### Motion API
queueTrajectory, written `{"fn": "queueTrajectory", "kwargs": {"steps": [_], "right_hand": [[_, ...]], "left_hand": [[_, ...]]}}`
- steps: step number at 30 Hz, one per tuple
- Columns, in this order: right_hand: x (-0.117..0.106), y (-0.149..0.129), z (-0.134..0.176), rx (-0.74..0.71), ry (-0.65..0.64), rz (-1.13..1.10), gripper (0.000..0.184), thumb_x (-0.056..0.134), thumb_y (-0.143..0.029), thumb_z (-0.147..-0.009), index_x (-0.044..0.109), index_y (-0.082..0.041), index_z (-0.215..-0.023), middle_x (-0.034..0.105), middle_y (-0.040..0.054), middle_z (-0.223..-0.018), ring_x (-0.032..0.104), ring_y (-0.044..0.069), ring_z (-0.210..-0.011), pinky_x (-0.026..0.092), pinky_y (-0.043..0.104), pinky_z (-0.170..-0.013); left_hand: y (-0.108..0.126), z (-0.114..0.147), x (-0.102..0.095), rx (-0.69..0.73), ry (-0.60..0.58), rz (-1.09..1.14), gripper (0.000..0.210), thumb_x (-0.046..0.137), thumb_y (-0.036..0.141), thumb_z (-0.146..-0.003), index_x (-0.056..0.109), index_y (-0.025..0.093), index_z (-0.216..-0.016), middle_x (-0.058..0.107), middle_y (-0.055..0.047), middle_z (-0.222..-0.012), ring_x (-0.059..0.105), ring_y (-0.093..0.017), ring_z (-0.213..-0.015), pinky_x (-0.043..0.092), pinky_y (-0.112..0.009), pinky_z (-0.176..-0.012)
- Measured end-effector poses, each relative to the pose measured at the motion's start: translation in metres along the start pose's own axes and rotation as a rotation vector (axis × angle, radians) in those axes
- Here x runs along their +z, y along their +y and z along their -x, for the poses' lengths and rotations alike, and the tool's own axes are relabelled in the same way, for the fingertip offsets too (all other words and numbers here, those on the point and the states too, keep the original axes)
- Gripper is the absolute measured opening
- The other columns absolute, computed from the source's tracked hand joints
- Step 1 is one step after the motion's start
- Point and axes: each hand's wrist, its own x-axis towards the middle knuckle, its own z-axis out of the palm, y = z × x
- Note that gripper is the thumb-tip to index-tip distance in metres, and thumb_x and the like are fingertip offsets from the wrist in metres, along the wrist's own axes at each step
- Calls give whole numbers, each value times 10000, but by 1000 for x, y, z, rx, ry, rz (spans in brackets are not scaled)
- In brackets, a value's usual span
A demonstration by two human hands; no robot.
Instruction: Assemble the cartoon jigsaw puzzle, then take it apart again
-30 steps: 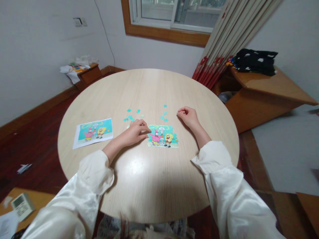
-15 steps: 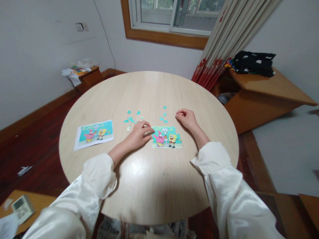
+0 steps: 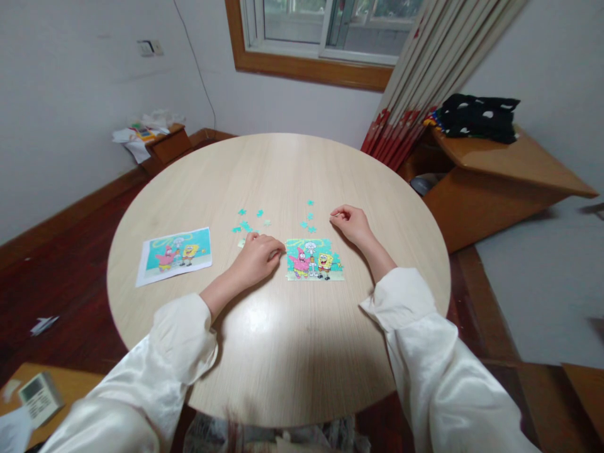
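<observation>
A partly joined jigsaw puzzle (image 3: 314,261) with cartoon figures lies flat on the round table (image 3: 302,352); its right edge is uneven. Beside its left edge rests my left hand (image 3: 259,255), fingers loosely bent, thumb a little apart, with no piece visible in them. My right hand (image 3: 352,223) is up and right of the puzzle, thumb and fingertips pinched together; whatever they hold is too small to make out. Several loose turquoise puzzle pieces (image 3: 244,226) lie beyond my left hand, and more loose pieces (image 3: 310,216) lie above the puzzle.
A printed reference picture (image 3: 174,255) of the same scene lies at the table's left. Right of the table stands a wooden cabinet (image 3: 500,189) with dark folded cloth (image 3: 479,117) on top. A small device (image 3: 41,399) sits on a low surface at lower left.
My left hand has drawn slightly back from the puzzle's left edge, its fingers more bent. My right hand keeps its pinch in nearly the same place. The view has shifted slightly.
</observation>
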Motion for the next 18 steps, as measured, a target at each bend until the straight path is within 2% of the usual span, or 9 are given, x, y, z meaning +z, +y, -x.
{"fn": "queueTrajectory", "kwargs": {"steps": [12, 18], "right_hand": [[0, -4, 2, -10, -15, 38, 130, 584, -253, -640, 629, -154, -712, 474, -49, -542, 417, 107, -537, 336, 268, -573], [3, -11, 7, -37, -61, 117, 162, 559, -225, -712, 686, -140, -764, 560, -14, -594, 480, 122, -570, 376, 278, -606]], "left_hand": [[0, -2, 6, -26, -27, 39, 103, 516, 159, -834, 610, 197, -816, 687, -22, -848, 579, -200, -842, 282, -390, -833], [3, -3, 6, -33, -39, 88, 132, 503, 140, -812, 621, 198, -813, 691, -24, -850, 590, -198, -842, 301, -387, -844]]}}
